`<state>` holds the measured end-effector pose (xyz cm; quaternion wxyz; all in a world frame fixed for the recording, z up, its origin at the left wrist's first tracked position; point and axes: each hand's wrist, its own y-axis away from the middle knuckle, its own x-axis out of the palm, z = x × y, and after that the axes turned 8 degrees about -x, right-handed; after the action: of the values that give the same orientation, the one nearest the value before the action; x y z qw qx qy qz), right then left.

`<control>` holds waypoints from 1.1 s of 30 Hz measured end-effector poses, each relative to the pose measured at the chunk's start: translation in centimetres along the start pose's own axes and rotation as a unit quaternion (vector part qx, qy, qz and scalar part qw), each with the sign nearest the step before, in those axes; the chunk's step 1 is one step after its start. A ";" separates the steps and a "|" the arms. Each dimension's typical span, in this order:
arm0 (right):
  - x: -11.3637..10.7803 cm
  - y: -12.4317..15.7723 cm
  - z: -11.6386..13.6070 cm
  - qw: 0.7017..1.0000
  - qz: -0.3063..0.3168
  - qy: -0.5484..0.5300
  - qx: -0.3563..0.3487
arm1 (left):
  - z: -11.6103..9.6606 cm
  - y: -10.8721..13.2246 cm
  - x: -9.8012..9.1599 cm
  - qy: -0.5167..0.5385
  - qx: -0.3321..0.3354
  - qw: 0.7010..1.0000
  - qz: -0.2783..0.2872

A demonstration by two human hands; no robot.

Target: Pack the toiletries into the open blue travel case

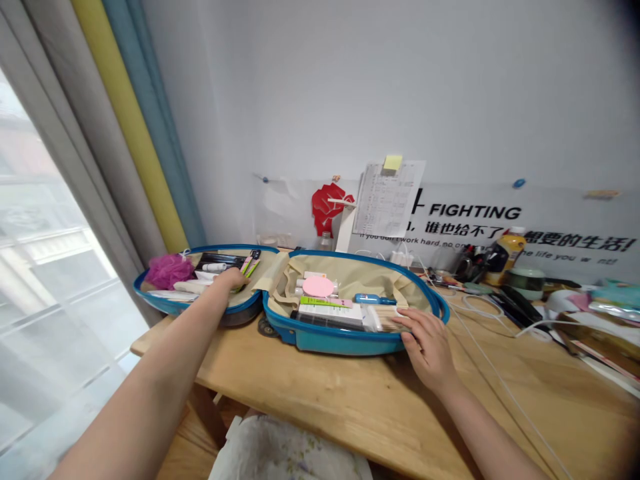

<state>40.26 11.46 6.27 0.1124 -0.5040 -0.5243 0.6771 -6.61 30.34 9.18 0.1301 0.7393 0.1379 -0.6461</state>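
Note:
A small blue suitcase (345, 343) lies open on the table, with both beige-lined halves facing up. My left hand (235, 279) reaches into the left half, beside green-and-pink tubes; its fingers are mostly hidden. That half also contains a purple bath puff (171, 271), a white tube (214, 267) and dark packages. My right hand (427, 343) holds the front right rim of the other half, fingers over the edge and thumb outside. Near its fingertips are a bundle of cotton swabs (383, 318) and a blue bottle (373, 299). A pink round item (318, 287) and a green-and-pink box (326, 303) lie further left.
The wooden table (350, 393) carries an orange-yellow bottle (506, 257), a glass jar (527, 283), cables and clutter at right. A white lamp post (345, 228) stands behind the suitcase. Below the front edge is a floral-covered seat (290, 450). Curtains (150, 133) hang at left.

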 end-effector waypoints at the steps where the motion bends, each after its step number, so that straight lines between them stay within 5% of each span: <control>1: 0.0 0.0 0.0 1.000 0.000 -0.001 0.002 | 0.0 0.2 -0.1 -0.001 -0.013 1.000 0.001; 5: -0.1 0.0 0.1 1.000 0.002 -0.003 0.011 | -0.6 1.8 -1.3 0.015 -0.021 1.000 -0.015; 10: -0.1 0.0 0.1 1.000 0.004 -0.012 0.022 | -3.5 4.3 -4.7 0.073 0.064 0.991 -0.092; 15: -0.1 0.0 0.1 1.000 0.006 -0.008 0.023 | -9.6 8.4 -6.7 0.107 0.301 0.943 -0.088; 17: -0.1 -0.1 0.2 1.000 0.005 -0.007 0.018 | -11.8 10.6 -6.2 0.101 0.399 0.909 -0.059; 20: -0.1 0.0 0.2 1.000 0.003 -0.006 0.014 | -14.1 13.3 -4.3 0.056 0.459 0.887 -0.015; 25: -0.1 0.0 0.1 1.000 -0.004 -0.007 0.005 | -15.0 14.7 -1.4 -0.008 0.467 0.884 0.013; 33: -0.1 -0.1 0.2 1.000 -0.002 -0.005 0.004 | -14.7 14.7 -1.0 -0.042 0.463 0.885 0.033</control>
<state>40.11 11.33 6.40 0.1132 -0.4988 -0.5230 0.6818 12.27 22.08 12.31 -0.1997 0.6919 -0.2066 -0.6623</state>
